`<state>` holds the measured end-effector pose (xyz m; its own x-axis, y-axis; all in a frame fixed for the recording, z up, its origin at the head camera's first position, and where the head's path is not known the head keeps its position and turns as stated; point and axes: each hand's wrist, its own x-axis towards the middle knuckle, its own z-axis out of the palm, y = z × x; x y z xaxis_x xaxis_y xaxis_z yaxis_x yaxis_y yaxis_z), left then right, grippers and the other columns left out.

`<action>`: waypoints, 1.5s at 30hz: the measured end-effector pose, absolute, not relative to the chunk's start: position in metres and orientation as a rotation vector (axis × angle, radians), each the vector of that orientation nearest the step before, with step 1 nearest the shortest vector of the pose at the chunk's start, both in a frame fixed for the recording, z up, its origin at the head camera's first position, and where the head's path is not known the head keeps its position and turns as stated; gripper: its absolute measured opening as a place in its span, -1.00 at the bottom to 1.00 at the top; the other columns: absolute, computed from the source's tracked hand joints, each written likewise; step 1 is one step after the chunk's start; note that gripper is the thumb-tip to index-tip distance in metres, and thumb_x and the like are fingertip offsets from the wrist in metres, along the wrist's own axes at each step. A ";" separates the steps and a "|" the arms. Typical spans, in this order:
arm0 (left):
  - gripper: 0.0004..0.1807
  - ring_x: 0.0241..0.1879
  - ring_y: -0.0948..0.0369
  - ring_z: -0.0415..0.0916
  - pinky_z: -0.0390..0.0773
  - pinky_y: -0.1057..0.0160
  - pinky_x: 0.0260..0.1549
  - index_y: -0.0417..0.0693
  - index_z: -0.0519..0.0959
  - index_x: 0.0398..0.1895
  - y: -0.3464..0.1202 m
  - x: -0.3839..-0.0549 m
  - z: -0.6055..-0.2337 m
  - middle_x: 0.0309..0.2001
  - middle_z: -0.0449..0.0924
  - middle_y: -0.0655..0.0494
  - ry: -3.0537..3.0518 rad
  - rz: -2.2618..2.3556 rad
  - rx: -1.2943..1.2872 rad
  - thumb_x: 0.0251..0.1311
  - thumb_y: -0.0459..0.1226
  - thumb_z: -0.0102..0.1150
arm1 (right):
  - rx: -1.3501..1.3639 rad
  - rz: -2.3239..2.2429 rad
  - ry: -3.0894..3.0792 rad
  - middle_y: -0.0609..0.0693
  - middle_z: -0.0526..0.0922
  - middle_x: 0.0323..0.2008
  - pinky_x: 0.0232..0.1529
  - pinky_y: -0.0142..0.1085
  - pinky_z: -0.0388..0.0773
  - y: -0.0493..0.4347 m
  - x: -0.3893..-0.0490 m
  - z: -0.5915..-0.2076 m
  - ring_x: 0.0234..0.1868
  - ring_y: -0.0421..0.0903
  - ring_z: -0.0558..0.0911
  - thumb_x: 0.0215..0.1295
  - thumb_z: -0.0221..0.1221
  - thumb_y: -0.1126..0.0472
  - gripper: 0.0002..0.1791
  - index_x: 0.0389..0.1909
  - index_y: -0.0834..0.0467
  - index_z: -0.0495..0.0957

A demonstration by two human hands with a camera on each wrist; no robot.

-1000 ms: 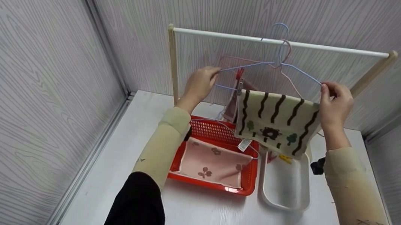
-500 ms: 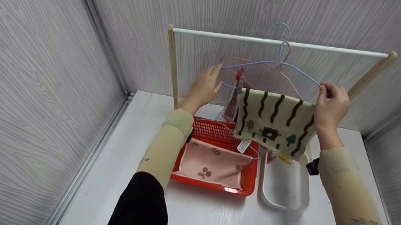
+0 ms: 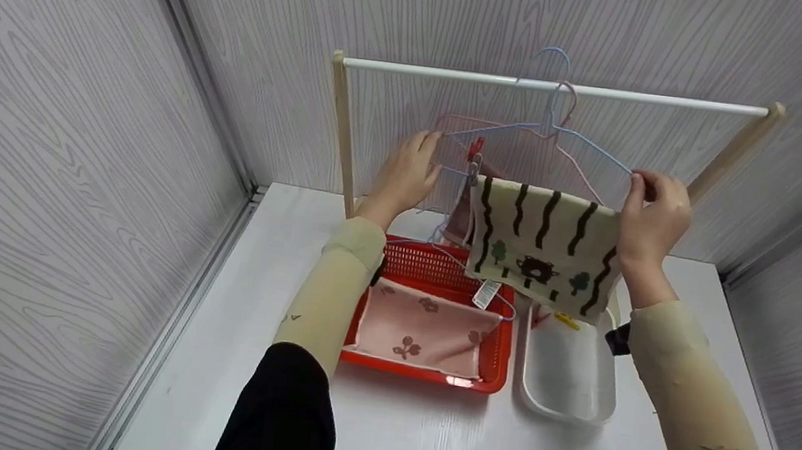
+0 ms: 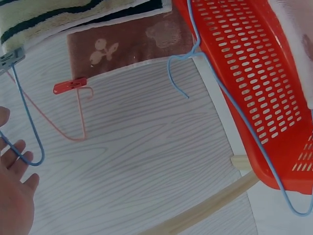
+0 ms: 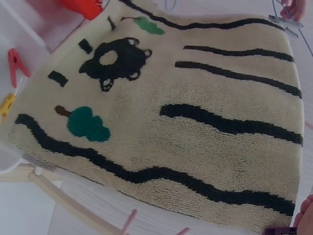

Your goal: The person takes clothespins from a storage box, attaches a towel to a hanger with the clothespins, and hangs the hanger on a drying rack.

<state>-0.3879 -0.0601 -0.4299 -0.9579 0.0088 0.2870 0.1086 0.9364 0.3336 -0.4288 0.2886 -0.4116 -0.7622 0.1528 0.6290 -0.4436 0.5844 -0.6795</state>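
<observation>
- Both arms reach up and forward, hands well apart, one at each end of the blue hanger [image 3: 595, 147].
- Left hand [image 3: 405, 172] is up, fingers long and nearly straight, thumb parted from them, touching the hanger's left end with no tight grip.
- Over on the other side, the right hand [image 3: 657, 216] is firmly in business: thumb and bent forefinger pinch the hanger's right end.
- Between the hands hangs the striped towel [image 3: 541, 241], bear and trees facing the person, its right edge just beside the right hand.
- A grey clip [image 3: 474, 169] grips the towel's corner nearest the left hand.
- Above and between the hands, the hanger's hook rises over the white rod [image 3: 672, 101]; whether it bears weight there, one can't tell.
- Behind the towel, there's a pink hanger [image 3: 577, 171] with a dark pink cloth [image 4: 129, 46] and a red clip [image 4: 70, 85].
- Down between the forearms on the counter [image 3: 392, 435] sits the red basket [image 3: 434, 263], a pale pink cloth [image 3: 426, 333] inside.
- Just inside the right forearm, below that hand: the white tray [image 3: 564, 413], holding a yellow clip [image 3: 567, 321].
</observation>
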 end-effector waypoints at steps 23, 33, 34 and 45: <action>-0.35 0.63 -0.10 0.19 0.16 -0.02 0.63 -0.20 0.19 0.65 -0.070 -0.380 -0.449 0.63 0.21 -0.17 -3.062 -0.507 -0.043 0.62 -0.16 0.02 | 0.128 1.254 -2.293 0.31 0.74 -0.08 -0.09 -0.54 0.36 0.298 -0.426 -0.455 -0.20 -0.30 0.48 0.58 0.18 0.27 -0.75 -0.05 0.40 0.72; -0.39 0.58 -0.09 0.29 0.23 0.00 0.60 -0.19 0.27 0.61 -0.081 -0.365 -0.472 0.56 0.34 -0.19 -3.106 -0.608 -0.102 0.61 -0.19 0.01 | 0.175 1.158 -2.381 0.29 0.73 -0.08 -0.06 -0.46 0.37 0.307 -0.426 -0.461 -0.10 0.05 0.66 0.56 0.21 0.22 -0.74 -0.05 0.34 0.75; -0.40 0.58 -0.09 0.29 0.23 -0.01 0.60 -0.19 0.28 0.61 -0.083 -0.362 -0.476 0.56 0.34 -0.19 -3.114 -0.622 -0.096 0.61 -0.19 0.02 | 0.187 1.144 -2.389 0.28 0.73 -0.07 -0.06 -0.49 0.36 0.309 -0.425 -0.462 -0.08 0.06 0.68 0.56 0.21 0.22 -0.74 -0.04 0.33 0.76; -0.45 0.60 -0.09 0.24 0.19 -0.02 0.61 -0.22 0.35 0.55 -0.112 -0.332 -0.512 0.56 0.34 -0.20 -3.141 -0.773 0.027 0.58 -0.22 0.02 | 0.288 1.037 -2.412 0.27 0.72 -0.07 0.04 -0.06 0.55 0.328 -0.419 -0.468 -0.02 0.21 0.70 0.54 0.24 0.25 -0.76 -0.02 0.31 0.79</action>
